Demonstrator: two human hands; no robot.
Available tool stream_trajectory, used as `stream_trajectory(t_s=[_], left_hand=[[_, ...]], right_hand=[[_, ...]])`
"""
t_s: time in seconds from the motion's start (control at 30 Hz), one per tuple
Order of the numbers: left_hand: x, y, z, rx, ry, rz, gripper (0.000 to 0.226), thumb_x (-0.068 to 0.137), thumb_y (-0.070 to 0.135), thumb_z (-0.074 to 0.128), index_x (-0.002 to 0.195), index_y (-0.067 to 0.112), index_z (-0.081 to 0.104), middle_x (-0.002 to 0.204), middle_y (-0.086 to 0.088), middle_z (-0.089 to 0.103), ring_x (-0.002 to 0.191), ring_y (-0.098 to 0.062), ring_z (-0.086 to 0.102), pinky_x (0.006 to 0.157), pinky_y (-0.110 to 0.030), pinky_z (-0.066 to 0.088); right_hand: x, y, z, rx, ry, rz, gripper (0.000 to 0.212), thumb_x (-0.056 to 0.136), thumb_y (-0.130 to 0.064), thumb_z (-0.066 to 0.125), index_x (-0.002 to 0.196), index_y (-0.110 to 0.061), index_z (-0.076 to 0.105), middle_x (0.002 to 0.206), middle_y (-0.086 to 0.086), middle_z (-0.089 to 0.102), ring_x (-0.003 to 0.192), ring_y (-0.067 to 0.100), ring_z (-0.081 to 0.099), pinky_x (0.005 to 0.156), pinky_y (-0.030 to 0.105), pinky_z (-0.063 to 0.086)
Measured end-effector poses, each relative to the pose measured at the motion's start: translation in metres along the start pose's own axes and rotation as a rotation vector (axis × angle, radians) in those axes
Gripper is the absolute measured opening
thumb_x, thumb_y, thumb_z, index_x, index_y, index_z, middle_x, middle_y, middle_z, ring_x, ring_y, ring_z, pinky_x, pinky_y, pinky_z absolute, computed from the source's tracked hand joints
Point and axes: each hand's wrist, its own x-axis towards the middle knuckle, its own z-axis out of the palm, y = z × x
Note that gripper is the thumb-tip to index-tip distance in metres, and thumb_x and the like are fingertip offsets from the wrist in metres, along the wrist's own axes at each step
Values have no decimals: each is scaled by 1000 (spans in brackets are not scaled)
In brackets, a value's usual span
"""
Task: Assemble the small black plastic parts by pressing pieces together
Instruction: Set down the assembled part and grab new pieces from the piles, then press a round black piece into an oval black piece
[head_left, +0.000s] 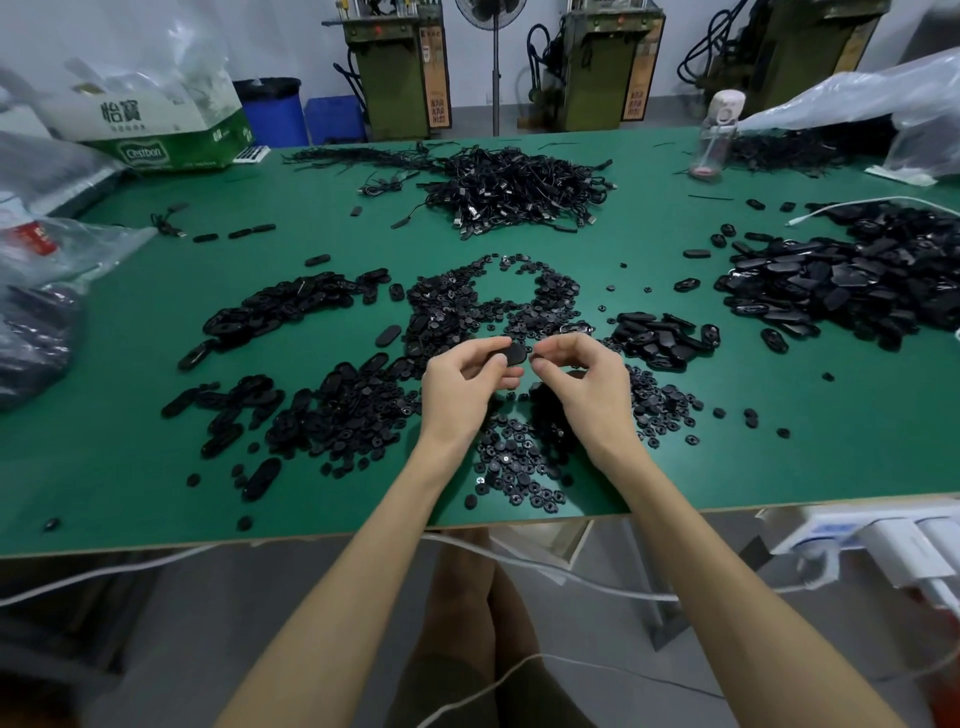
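My left hand (462, 382) pinches a black oval plastic piece (511, 355) between thumb and fingers, held above the green table (130, 467). My right hand (582, 382) is just to its right, thumb and forefinger pinched together close to the oval's right end; whatever small part they hold is hidden by the fingertips. Under both hands lies a heap of small round black pieces (514, 457). More black oval shells (291, 306) lie in a pile to the left.
A tangle of black cables (519, 192) lies at the back centre. At the right spreads a big pile of oval parts (841, 286). Plastic bags (57, 249) and a cardboard box (171, 130) crowd the left edge. A bottle (714, 135) stands back right.
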Motion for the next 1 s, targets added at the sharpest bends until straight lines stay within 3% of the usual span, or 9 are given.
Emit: stream_trajectory(t_s=[0.27, 0.5, 0.67, 0.87, 1.0], left_hand=[[1, -4, 1, 53, -36, 11, 28, 99, -5, 59, 124, 3, 70, 106, -4, 78, 92, -17, 78, 90, -38, 62], [-1, -3, 2, -6, -34, 4, 27, 98, -6, 62, 121, 3, 71, 104, -4, 77, 89, -18, 78, 80, -28, 62], [-1, -4, 1, -42, -26, -2, 25, 97, -6, 63, 120, -2, 71, 106, -11, 77, 90, -21, 78, 80, -31, 63], [-1, -5, 0, -101, -11, 11, 21, 98, -4, 62, 117, 2, 68, 108, -18, 72, 87, -25, 79, 76, -29, 63], [0, -3, -1, -93, -9, 39, 31, 98, -5, 57, 122, 12, 67, 110, -20, 65, 84, -27, 79, 75, -31, 63]], right_hand=[[1, 3, -1, 59, -4, 10, 8, 92, -17, 76, 98, -21, 78, 88, -11, 76, 85, 3, 69, 80, 18, 54], [1, 2, -1, 92, -31, -7, 2, 93, -21, 76, 92, -21, 78, 85, -10, 76, 82, 6, 68, 80, 22, 53], [1, 3, -1, 97, -60, -15, 17, 91, -9, 75, 104, -20, 78, 92, -7, 77, 90, 10, 70, 87, 29, 57], [1, 4, -1, 111, -65, -21, 15, 91, -9, 74, 101, -20, 80, 86, -7, 76, 84, 9, 68, 84, 29, 56], [1, 5, -1, 123, -74, -12, 12, 90, -12, 77, 98, -21, 78, 87, -6, 76, 86, 13, 70, 84, 30, 56]])
